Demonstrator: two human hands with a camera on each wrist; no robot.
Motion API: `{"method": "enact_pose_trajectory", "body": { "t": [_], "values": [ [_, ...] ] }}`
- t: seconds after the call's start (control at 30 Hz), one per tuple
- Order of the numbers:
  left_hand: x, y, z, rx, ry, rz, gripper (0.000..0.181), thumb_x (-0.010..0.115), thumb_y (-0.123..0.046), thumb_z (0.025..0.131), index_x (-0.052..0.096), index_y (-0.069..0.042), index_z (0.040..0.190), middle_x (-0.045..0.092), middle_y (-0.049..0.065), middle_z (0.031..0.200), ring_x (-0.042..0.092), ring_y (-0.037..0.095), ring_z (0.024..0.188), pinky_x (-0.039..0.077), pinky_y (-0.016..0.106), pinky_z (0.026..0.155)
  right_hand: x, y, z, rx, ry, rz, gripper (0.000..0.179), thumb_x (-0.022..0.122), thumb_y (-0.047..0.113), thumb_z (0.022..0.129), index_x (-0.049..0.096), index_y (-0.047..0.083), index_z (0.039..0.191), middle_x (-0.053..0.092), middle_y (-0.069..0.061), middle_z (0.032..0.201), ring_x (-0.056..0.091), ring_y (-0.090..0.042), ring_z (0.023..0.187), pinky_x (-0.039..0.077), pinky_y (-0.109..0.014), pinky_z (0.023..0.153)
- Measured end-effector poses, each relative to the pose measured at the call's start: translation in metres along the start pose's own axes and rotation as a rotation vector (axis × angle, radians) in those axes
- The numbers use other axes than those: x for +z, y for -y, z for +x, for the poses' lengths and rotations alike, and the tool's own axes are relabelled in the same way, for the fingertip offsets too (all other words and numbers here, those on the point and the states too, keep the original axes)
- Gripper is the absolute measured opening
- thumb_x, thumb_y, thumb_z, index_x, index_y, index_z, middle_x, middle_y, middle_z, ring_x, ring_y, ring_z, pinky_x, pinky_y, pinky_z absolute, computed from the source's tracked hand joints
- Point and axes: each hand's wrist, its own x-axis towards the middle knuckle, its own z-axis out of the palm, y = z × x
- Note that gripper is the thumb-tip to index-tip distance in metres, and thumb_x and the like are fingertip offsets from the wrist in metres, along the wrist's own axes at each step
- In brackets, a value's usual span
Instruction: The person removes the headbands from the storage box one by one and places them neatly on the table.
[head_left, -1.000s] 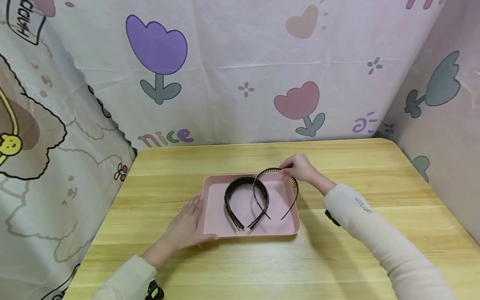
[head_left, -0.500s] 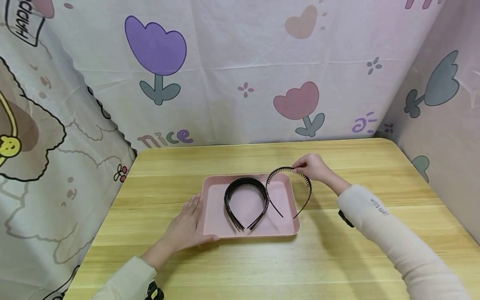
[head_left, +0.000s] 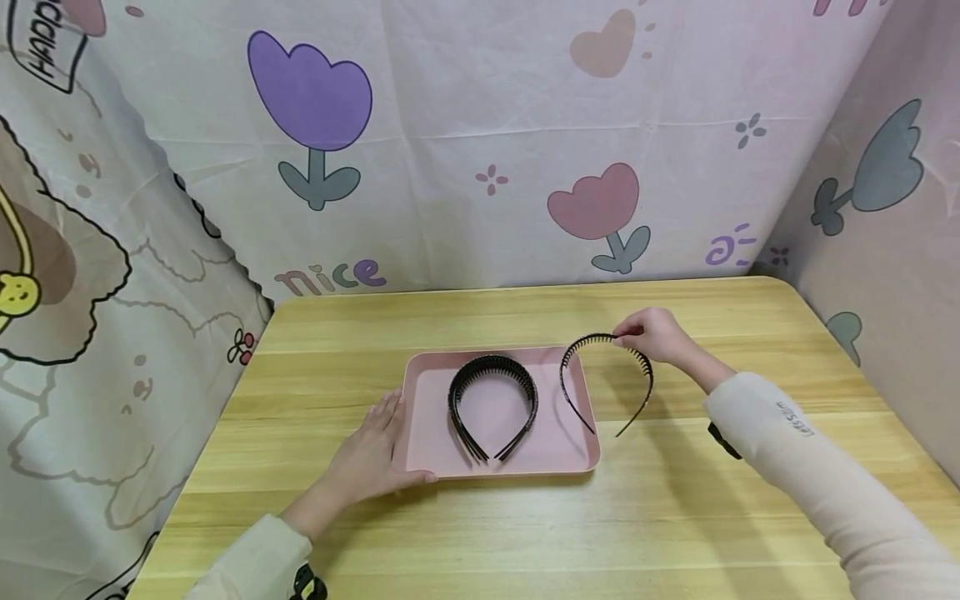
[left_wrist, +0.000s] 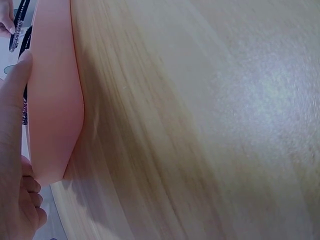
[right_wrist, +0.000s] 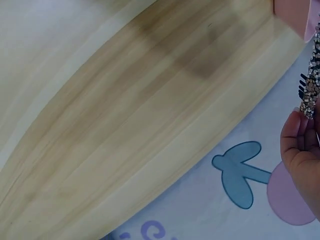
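Observation:
My right hand (head_left: 654, 335) pinches a thin black toothed headband (head_left: 567, 398) by its top, with its two ends pointing toward me. The headband hangs over the right edge of a pink tray (head_left: 427, 417). Sparkly stones cover the outer side of the held headband (right_wrist: 311, 95) in the right wrist view. My left hand (head_left: 369, 457) grips the tray's front left corner, thumb at the front wall and fingers along the left side. Several black headbands (head_left: 495, 365) lie stacked together in the middle of the tray. In the left wrist view the tray wall (left_wrist: 55, 90) hides most of them.
The tray stands on a light wooden table (head_left: 510, 542). A patterned cloth (head_left: 450, 100) hangs behind the table and along both sides. Bare wood shows to the right of the tray and in front of it.
My right hand has carried the single headband rightward, from overlapping the stack to past the tray's right edge. My left hand, the tray and the stacked headbands have stayed in place.

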Motion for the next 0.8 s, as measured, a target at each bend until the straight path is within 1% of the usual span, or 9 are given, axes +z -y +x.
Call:
{"method": "enact_pose_trajectory", "body": {
  "t": [0.27,0.43,0.6,0.8],
  "values": [
    [-0.001,0.000,0.000,0.006,-0.012,-0.007,0.119,0.063,-0.073,0.063,0.029,0.013,0.139,0.030,0.028,0.146,0.027,0.039,0.138,0.029,0.047,0.111,-0.008,-0.013,-0.008,0.019,-0.006,-0.027,0.011,0.066,0.002,0.081,0.071,-0.007,0.086,0.071,-0.019,0.081,0.060,-0.010,0.068,0.048,-0.022,0.060],
    [-0.002,-0.001,0.000,0.001,-0.005,-0.008,0.118,0.063,-0.073,0.063,0.030,0.013,0.138,0.030,0.028,0.146,0.027,0.039,0.138,0.029,0.047,0.111,-0.008,-0.022,-0.012,0.029,-0.019,-0.025,0.011,0.067,0.001,0.080,0.070,-0.008,0.085,0.071,-0.020,0.080,0.058,-0.009,0.066,0.046,-0.021,0.058],
    [-0.002,-0.001,-0.001,-0.015,0.001,-0.011,0.118,0.063,-0.072,0.063,0.031,0.012,0.138,0.029,0.027,0.147,0.027,0.039,0.138,0.032,0.048,0.110,-0.007,-0.028,-0.013,0.017,-0.037,-0.049,0.011,0.067,0.001,0.080,0.070,-0.008,0.084,0.071,-0.020,0.080,0.061,-0.014,0.068,0.048,-0.024,0.061],
    [-0.002,-0.001,-0.001,-0.001,-0.006,0.004,0.118,0.062,-0.073,0.064,0.031,0.013,0.138,0.031,0.029,0.145,0.028,0.040,0.137,0.031,0.048,0.110,-0.006,-0.039,-0.012,0.049,-0.051,-0.057,0.011,0.066,0.001,0.081,0.070,-0.008,0.086,0.071,-0.020,0.081,0.063,-0.018,0.070,0.049,-0.026,0.062]
  ]
}}
